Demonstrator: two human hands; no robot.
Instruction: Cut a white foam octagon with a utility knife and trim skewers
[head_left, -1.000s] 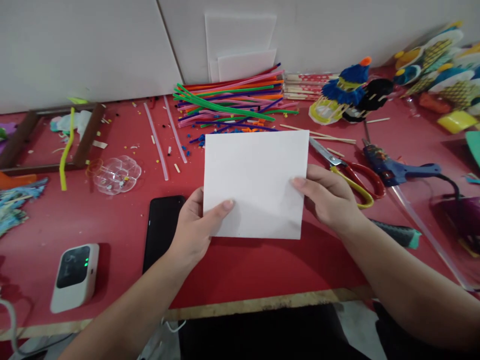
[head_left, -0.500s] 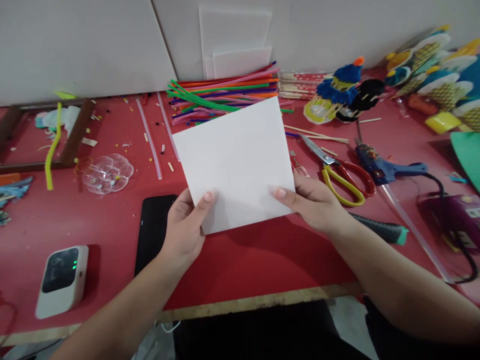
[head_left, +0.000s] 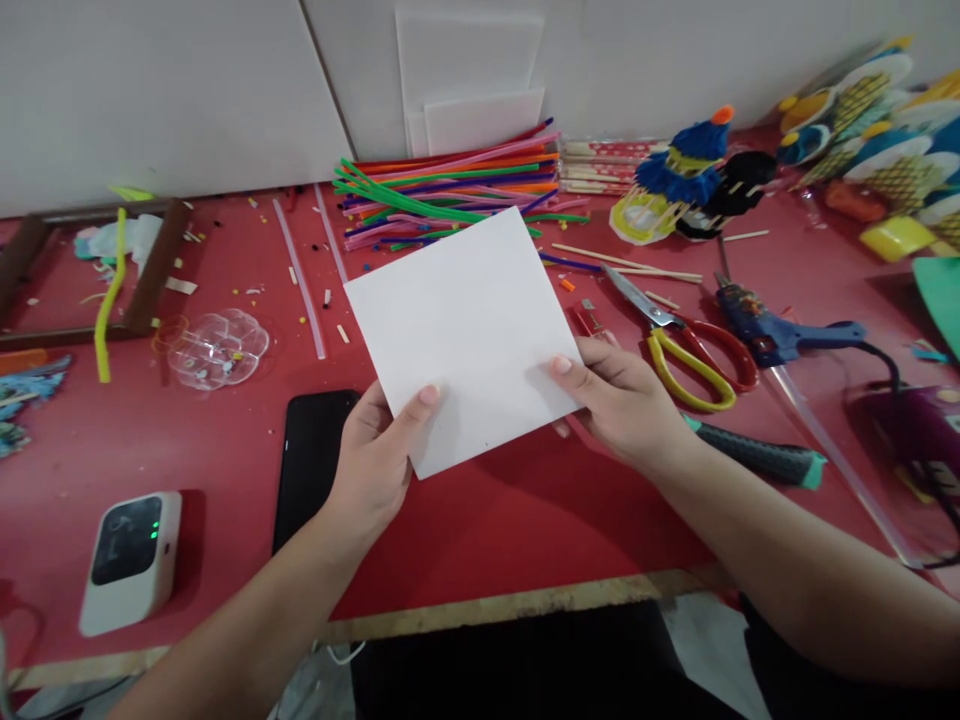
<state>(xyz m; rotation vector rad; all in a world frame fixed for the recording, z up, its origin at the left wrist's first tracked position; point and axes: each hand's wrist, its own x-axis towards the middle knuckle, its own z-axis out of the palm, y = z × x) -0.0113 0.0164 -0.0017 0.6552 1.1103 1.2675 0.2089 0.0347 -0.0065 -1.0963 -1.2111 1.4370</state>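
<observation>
A blank white foam sheet or card (head_left: 469, 335) is held between my two hands, tilted over the red table. My left hand (head_left: 382, 445) grips its lower left side, thumb on top and fingers underneath. At the lower right, my right hand (head_left: 619, 395) pinches it the same way. Just beyond its far edge lies a bundle of coloured pipe cleaners (head_left: 450, 185). Scissors (head_left: 679, 345) with one red and one yellow handle rest to the right of my right hand. A black phone (head_left: 311, 465) lies beside my left hand, partly covered by it.
At right are a blue glue gun (head_left: 780, 325), a clear glue stick (head_left: 840, 460) and a dark-handled tool (head_left: 757, 455). Craft figures (head_left: 679, 180) stand behind. Leftward sit a white device (head_left: 131, 560), a clear flower-shaped tray (head_left: 217, 348) and a brown frame (head_left: 154, 265). White sheets (head_left: 469, 70) lean against the wall.
The white sheet has turned and tipped slightly, its far right corner shifting left and a little down. Both hands keep their hold. The view has moved slightly.
</observation>
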